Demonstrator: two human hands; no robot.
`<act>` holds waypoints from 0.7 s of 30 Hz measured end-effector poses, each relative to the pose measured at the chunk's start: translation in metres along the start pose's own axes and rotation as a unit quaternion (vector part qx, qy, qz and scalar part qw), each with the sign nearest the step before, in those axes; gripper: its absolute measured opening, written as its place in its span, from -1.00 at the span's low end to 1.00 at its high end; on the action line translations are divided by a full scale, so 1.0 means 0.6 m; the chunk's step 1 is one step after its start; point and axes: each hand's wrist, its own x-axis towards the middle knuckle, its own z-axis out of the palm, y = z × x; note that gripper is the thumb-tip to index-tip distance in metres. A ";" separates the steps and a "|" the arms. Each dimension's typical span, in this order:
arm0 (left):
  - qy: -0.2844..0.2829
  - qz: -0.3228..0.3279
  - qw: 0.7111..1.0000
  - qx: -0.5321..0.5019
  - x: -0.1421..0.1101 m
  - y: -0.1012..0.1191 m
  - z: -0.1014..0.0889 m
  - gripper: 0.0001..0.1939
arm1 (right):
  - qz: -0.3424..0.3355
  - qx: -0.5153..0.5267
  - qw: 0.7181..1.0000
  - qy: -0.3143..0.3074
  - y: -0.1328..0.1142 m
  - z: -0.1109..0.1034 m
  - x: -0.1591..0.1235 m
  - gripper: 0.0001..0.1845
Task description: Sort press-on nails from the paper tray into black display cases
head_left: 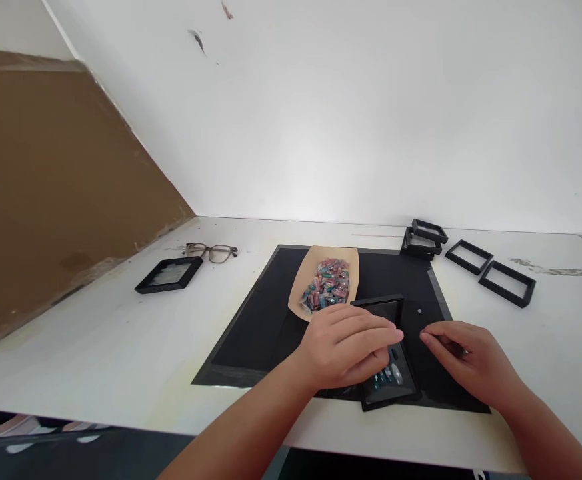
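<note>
My left hand point(348, 347) hovers over an open black frame case point(389, 404), hiding its middle. Its fingers are drawn together, and anything between the tips is too small to make out. Inside the case lie small glossy teal and clear pieces point(395, 373) that look like press-on nails. To the right, over the black mat point(255, 333), my right hand point(471, 357) is closed with thumb and index fingertip together; whatever they pinch cannot be seen. A tiny pale speck point(419, 311) rests on the mat between the hands. Behind my left hand, a wooden boat-shaped tray point(298, 290) holds many pink and teal pieces point(328, 283).
Eyeglasses point(211, 252) and a black case with pale contents point(169, 274) lie on the left of the white table point(171, 347). Stacked black frames point(423, 240) and two single frames point(508, 283) are at the back right. A brown board point(61, 187) borders the left side.
</note>
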 end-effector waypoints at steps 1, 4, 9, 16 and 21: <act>-0.016 0.005 1.000 -0.001 -0.001 0.000 -0.001 -0.76 | 0.000 0.008 1.000 -0.001 -0.001 0.000 0.000 -0.68; -0.073 0.016 0.997 -0.016 -0.002 0.003 -0.005 -0.78 | 0.001 0.041 0.999 0.002 -0.006 0.000 -0.002 -0.65; -0.091 0.029 0.995 -0.028 -0.002 0.012 -0.001 -0.79 | -0.009 0.119 0.992 -0.031 -0.011 -0.001 -0.009 -0.51; -0.059 0.044 0.997 -0.033 -0.002 0.018 0.015 -0.77 | -0.010 0.201 0.975 -0.096 -0.018 0.003 -0.006 -0.30; -0.065 0.039 0.997 -0.028 -0.005 0.023 0.020 -0.82 | 0.006 0.225 0.967 -0.119 -0.021 0.004 -0.008 -0.31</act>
